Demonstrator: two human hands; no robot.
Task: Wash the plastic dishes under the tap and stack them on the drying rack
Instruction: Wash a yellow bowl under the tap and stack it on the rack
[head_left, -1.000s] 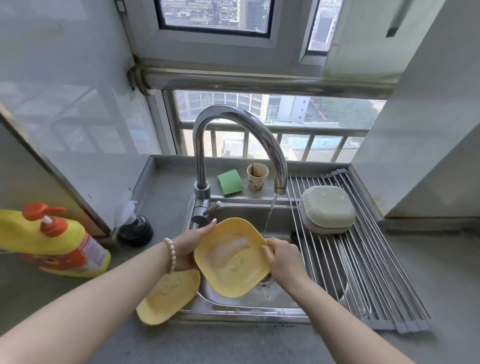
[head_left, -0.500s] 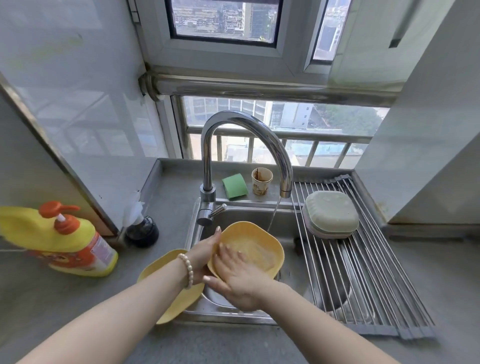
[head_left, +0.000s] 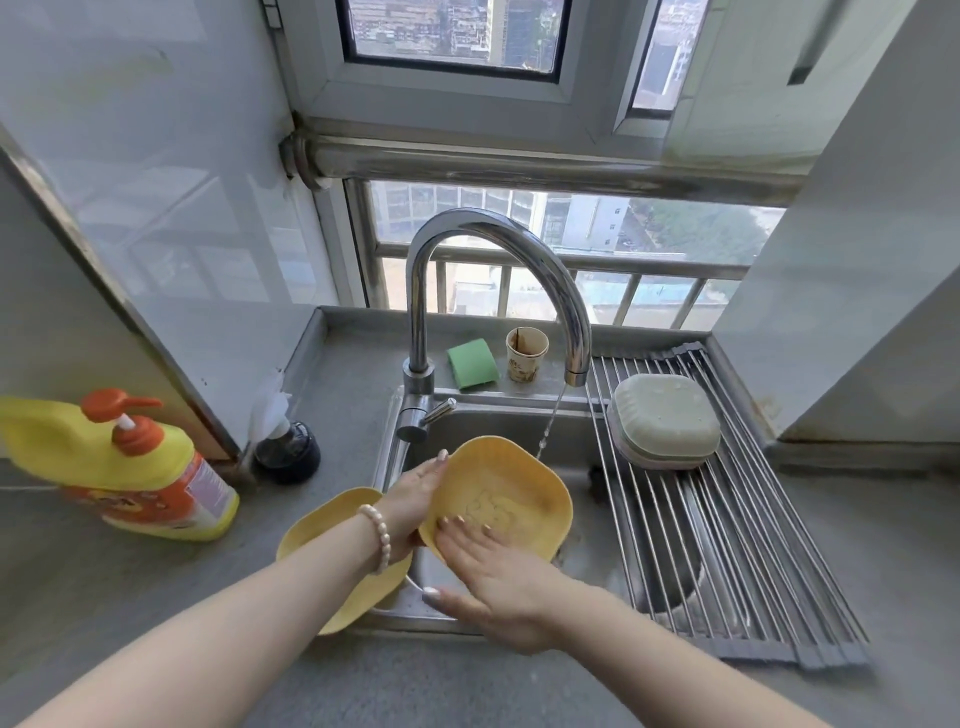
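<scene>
- Dish (head_left: 511, 491), yellow plastic with a wavy rim, is held tilted over the sink (head_left: 519, 421), just at 8 o'clock from the thin stream falling from the tap (head_left: 498, 244).
- Left hand (head_left: 415, 499) has the dish by its rim at 9 o'clock, fingers curled behind it; that is the grip carrying it.
- Right hand (head_left: 498, 571) lies flat, fingers straight and pressed on the inside of the dish at 6 o'clock, holding nothing.
- Second dish (head_left: 317, 525), same yellow, rests on the table edge at 8 o'clock from the first, partly under the left wrist.
- Rack (head_left: 727, 545) spans the sink at 3 o'clock, with a green dish (head_left: 665, 415) upside down on another.
- Handling, I'd say: light, thin, fairly stiff, not breakable, but wet and so slippery. A rim pinch with the thumb inside looks safest; flat faces give little purchase.
- Likely risk: it slides out while being rubbed one-handed.
</scene>
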